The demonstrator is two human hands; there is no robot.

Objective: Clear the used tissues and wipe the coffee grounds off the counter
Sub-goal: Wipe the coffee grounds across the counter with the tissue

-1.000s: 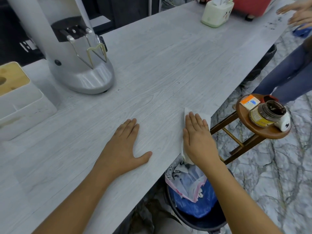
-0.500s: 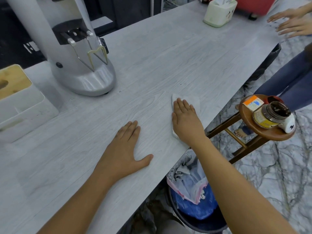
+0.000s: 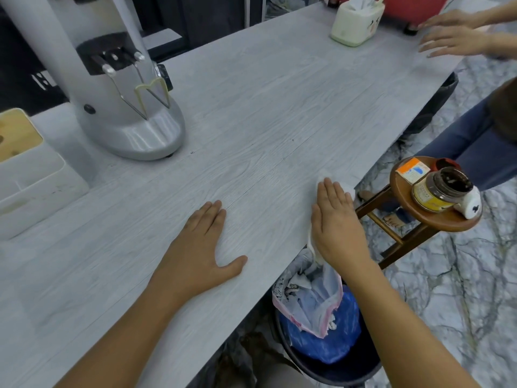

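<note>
Left hand point(image 3: 200, 247): lay flat, fingers spread, on the counter point(image 3: 251, 113).
Right hand point(image 3: 337, 225): pressed flat on a white tissue point(image 3: 324, 175) at the counter's near edge.
Grounds: maybe tiny dark specks.
Bin point(image 3: 330, 348): right below that edge.

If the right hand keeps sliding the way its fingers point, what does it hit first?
Probably nothing on the counter. The right hand, flat on the tissue, points up along the counter's right edge, and that strip looks bare. It may slip off the edge; the tissue box sits left of the line.
</note>
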